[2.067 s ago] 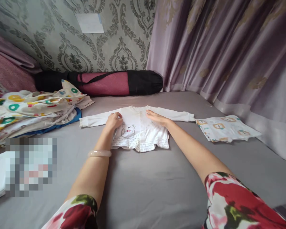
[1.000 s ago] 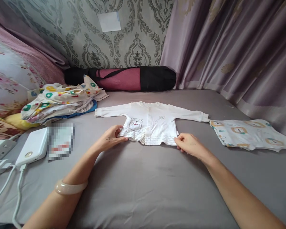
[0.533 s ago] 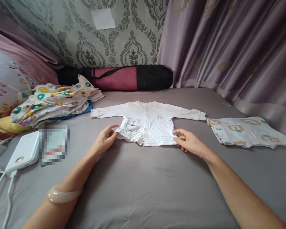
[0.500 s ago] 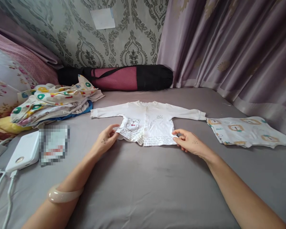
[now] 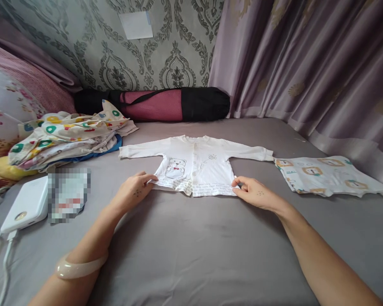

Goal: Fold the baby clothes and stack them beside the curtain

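1. From my end of the feed, the change is at the hem: the left hand [image 5: 134,191] has drawn its corner of the white shirt [image 5: 207,170] outward over the last 0.5 s, and the side under the bear print [image 5: 175,168] now spreads wider.
2. I judge that this brings the 2 front halves closer to level; a small curl remains in the hem beside the button strip [image 5: 194,161].
3. Left fingers: pinched closed on that hem corner. Right hand [image 5: 255,193]: thumb and fingers closed on the opposite corner.
4. Shirt position: front up, mid-bed on the grey sheet [image 5: 194,250], 2 sleeves stretched out sideways.
5. Around it, I note a clothes pile [image 5: 70,131] to the left, a rolled bag [image 5: 153,106] behind, a white device [image 5: 27,202] with a cable [image 5: 7,261] near the left forearm.
6. In the way: folded printed cloth [image 5: 327,172] on the right; the cuff there reaches its edge, seemingly touching. Otherwise I see nothing pressing on the shirt.
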Demonstrator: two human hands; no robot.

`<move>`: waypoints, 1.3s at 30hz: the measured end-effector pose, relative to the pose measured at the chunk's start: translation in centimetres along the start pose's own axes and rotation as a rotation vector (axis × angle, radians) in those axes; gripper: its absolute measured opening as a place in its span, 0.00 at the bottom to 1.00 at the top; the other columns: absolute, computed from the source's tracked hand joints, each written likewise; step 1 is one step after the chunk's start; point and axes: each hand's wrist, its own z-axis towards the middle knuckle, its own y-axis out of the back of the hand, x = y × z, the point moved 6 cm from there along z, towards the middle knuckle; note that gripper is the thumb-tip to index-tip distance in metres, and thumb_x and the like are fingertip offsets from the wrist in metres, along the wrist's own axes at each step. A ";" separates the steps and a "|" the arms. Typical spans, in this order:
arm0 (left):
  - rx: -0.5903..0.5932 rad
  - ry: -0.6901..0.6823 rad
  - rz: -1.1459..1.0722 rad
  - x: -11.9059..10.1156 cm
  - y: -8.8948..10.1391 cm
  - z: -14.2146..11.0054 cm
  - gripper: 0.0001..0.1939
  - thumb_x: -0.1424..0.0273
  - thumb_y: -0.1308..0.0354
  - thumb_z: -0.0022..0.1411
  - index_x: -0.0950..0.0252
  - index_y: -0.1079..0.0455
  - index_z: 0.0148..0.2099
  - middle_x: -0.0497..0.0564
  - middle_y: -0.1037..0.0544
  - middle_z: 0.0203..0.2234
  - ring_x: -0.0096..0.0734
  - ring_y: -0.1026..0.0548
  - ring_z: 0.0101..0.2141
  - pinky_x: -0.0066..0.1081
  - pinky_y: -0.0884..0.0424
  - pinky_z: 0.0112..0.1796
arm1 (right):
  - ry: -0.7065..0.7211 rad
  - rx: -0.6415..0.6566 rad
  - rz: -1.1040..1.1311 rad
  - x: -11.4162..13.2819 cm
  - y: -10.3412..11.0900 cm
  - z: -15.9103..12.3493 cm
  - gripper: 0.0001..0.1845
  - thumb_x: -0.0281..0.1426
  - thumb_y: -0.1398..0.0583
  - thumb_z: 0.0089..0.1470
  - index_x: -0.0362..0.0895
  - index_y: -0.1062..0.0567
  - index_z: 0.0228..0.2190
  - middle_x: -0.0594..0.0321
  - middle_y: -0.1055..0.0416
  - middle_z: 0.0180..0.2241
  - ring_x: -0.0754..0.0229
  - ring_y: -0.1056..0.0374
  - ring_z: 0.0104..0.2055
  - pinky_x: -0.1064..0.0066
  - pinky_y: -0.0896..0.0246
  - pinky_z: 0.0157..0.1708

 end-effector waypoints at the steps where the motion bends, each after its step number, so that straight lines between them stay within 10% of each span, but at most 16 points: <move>1: 0.015 -0.021 0.005 0.0 0.2 -0.1 0.18 0.65 0.53 0.61 0.58 0.25 0.47 0.51 0.26 0.38 0.32 0.29 0.30 0.31 0.34 0.34 | 0.004 0.019 -0.004 -0.1 0.1 0.0 0.13 0.40 0.44 0.54 0.46 0.27 0.36 0.75 0.44 0.15 0.66 0.49 0.18 0.73 0.58 0.20; 7: -0.002 -0.102 -0.046 -1.0 2.1 0.1 0.12 0.71 0.49 0.56 0.60 0.25 0.38 0.52 0.28 0.39 0.33 0.28 0.37 0.32 0.31 0.38 | 0.115 -0.093 -0.108 1.2 2.1 0.2 0.22 0.45 0.49 0.59 0.44 0.25 0.27 0.66 0.32 0.22 0.62 0.37 0.25 0.71 0.46 0.26; 10: -0.112 -0.153 -0.036 -3.0 2.4 1.2 0.12 0.72 0.53 0.60 0.62 0.27 0.39 0.54 0.27 0.41 0.36 0.28 0.41 0.36 0.30 0.44 | 0.277 -0.224 -0.216 4.2 2.2 0.8 0.23 0.40 0.54 0.63 0.45 0.23 0.40 0.57 0.24 0.42 0.54 0.30 0.45 0.65 0.38 0.45; 15: -0.162 -0.454 -0.012 -7.9 -1.2 3.7 0.16 0.75 0.56 0.65 0.66 0.34 0.52 0.60 0.28 0.50 0.40 0.30 0.52 0.41 0.32 0.52 | 0.372 0.006 -0.384 7.4 -2.5 3.8 0.34 0.42 0.59 0.65 0.37 0.43 0.65 0.50 0.55 0.69 0.51 0.62 0.71 0.57 0.65 0.68; 21: -0.123 -0.296 0.103 -8.2 -5.8 5.5 0.21 0.65 0.57 0.70 0.69 0.41 0.60 0.66 0.36 0.60 0.47 0.40 0.62 0.49 0.42 0.61 | 0.181 -0.028 -0.499 6.9 -3.7 9.0 0.36 0.47 0.62 0.66 0.44 0.54 0.68 0.54 0.68 0.71 0.49 0.73 0.72 0.45 0.76 0.67; 28: 0.036 -0.155 0.241 -8.5 -6.0 4.4 0.30 0.57 0.64 0.72 0.69 0.49 0.68 0.64 0.46 0.67 0.53 0.51 0.67 0.58 0.55 0.63 | 0.082 -0.163 -0.522 6.6 -2.7 12.3 0.35 0.48 0.62 0.66 0.47 0.51 0.68 0.53 0.63 0.71 0.47 0.69 0.72 0.39 0.75 0.65; 39: -0.073 -0.397 0.279 -13.0 -5.4 0.8 0.31 0.53 0.61 0.71 0.75 0.35 0.56 0.68 0.31 0.55 0.49 0.35 0.58 0.43 0.38 0.56 | 0.295 0.019 -0.496 8.2 -5.5 5.5 0.35 0.45 0.62 0.67 0.41 0.53 0.68 0.53 0.66 0.71 0.53 0.73 0.72 0.50 0.77 0.68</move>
